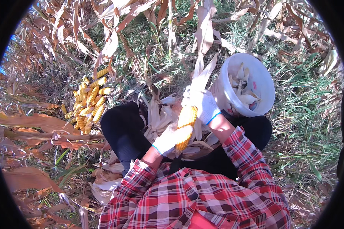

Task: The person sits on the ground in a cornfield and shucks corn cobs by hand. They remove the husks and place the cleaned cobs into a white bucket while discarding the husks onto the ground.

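My left hand [172, 138], in a white glove with a blue cuff edge, is closed around the lower part of a yellow ear of corn [187, 116]. At the ear's upper end, my right hand [202, 103], gloved alike, grips the base of the ear and its pale dry husk [202, 77], whose leaves stick out beyond the fingers. The kernels between the two hands are bare. Below and around the ear, loose dry husks [158, 116] lie on the ground between my bent legs. The fingertips of my right hand are partly hidden by glare.
A white plastic bucket [222, 83] with several husked-looking pale ears in it tilts beside my right knee. Left of my left knee lies a pile of bare yellow corn ears [89, 100]. Dry corn stalks and leaves [34, 123] stand and lie ahead and at left; grass [306, 114] covers the right side.
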`<state>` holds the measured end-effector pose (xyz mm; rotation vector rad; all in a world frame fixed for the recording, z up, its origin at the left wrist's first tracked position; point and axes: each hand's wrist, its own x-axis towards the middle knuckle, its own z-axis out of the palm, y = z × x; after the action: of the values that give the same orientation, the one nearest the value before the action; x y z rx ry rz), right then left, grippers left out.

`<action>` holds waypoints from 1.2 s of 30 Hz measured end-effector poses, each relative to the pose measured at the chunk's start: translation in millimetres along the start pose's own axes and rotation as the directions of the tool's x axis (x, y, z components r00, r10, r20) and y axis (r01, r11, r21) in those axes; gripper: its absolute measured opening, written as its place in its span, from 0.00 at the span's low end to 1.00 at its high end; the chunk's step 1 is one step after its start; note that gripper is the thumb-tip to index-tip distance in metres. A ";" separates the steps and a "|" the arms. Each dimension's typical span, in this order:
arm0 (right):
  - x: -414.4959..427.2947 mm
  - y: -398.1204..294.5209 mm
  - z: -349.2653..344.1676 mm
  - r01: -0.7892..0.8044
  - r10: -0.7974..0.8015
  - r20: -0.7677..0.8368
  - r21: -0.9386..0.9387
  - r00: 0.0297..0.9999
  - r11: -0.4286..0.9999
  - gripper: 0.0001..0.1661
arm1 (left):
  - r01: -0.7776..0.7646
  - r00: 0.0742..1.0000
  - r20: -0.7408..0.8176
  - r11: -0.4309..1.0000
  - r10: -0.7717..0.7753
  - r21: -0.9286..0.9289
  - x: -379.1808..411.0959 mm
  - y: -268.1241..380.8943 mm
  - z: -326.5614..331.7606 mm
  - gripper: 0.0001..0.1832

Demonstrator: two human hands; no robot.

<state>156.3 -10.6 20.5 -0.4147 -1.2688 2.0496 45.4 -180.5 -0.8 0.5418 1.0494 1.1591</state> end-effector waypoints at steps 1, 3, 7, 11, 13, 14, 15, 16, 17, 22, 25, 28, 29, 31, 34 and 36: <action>-1.7 -3.4 7.1 -0.198 0.245 -0.035 0.482 0.969 0.853 0.08 | 0.098 0.992 0.099 0.961 -0.074 -0.259 -8.4 5.0 -0.7 0.32; -2.8 -10.9 14.0 -0.293 0.348 -0.029 0.474 0.937 0.830 0.07 | 0.144 0.987 0.102 0.952 -0.120 -0.270 -22.6 12.2 2.1 0.29; -14.0 -15.4 3.4 -0.432 0.449 -0.013 0.250 0.894 0.867 0.07 | 0.031 0.998 -0.064 0.797 0.009 0.603 -27.6 22.6 11.7 0.35; -21.7 -14.7 27.8 -0.357 0.434 -0.275 0.289 0.858 0.888 0.08 | 0.059 0.978 -0.182 0.701 0.102 0.711 -40.6 16.6 26.7 0.41; -24.6 -1.1 24.2 -0.273 0.285 -0.294 0.080 0.913 0.959 0.08 | -0.062 0.988 -0.101 0.909 0.113 0.413 -44.6 21.6 38.7 0.37; -25.6 3.7 20.5 -0.217 0.202 -0.275 -0.025 0.940 0.976 0.09 | 0.111 0.994 0.012 0.994 -0.110 -0.002 -48.3 30.7 39.0 0.32; -25.6 7.7 25.5 -0.157 0.124 -0.249 -0.118 0.960 0.981 0.09 | 0.163 0.987 0.028 0.979 -0.161 -0.121 -46.8 24.9 32.1 0.28; -27.2 8.6 29.7 -0.141 0.105 -0.224 -0.149 0.969 0.979 0.09 | 0.133 0.990 -0.017 0.981 -0.137 -0.141 -47.5 18.5 31.3 0.27; -28.4 10.3 32.6 -0.157 0.139 -0.227 -0.065 0.964 0.985 0.09 | 0.103 0.992 -0.062 0.982 -0.114 -0.158 -48.5 13.0 33.0 0.26; -25.8 21.0 33.1 -0.251 0.388 -0.278 0.424 0.879 0.870 0.15 | 0.006 0.973 -0.221 0.960 -0.071 -0.280 -47.2 -5.1 41.8 0.20; -15.5 50.0 29.0 -0.140 0.263 -0.146 0.561 0.954 0.816 0.15 | -0.041 0.969 -0.226 0.846 -0.095 -0.531 -44.2 -27.5 38.5 0.17; -2.0 103.8 -3.3 0.048 -0.027 -0.070 0.325 0.997 0.945 0.11 | -0.109 0.943 -0.278 0.618 -0.184 -0.778 -30.1 -21.2 53.6 0.22; -3.2 118.4 -21.4 0.125 -0.118 -0.052 0.155 0.992 0.980 0.09 | -0.093 0.946 -0.275 0.664 -0.173 -0.741 -25.2 -19.4 47.7 0.24; 3.4 105.3 -15.6 0.141 -0.150 0.007 -0.401 0.989 0.905 0.08 | -0.103 0.943 -0.301 0.736 -0.142 -0.670 -23.0 -21.9 19.9 0.29; 13.3 69.6 -26.1 -0.206 0.290 -0.165 0.396 0.943 0.895 0.14 | -0.199 0.923 -0.366 0.673 -0.115 -0.713 -29.2 5.1 -5.5 0.31; 5.5 52.8 -16.9 -0.395 0.292 -0.269 -0.679 0.918 0.618 0.27 | -0.290 0.911 -0.406 0.601 -0.065 -0.745 -28.1 18.6 -21.6 0.30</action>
<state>142.1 -11.0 -33.4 -1.2304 -2.0223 1.6613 16.7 -203.3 15.3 -0.3810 0.7019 1.7559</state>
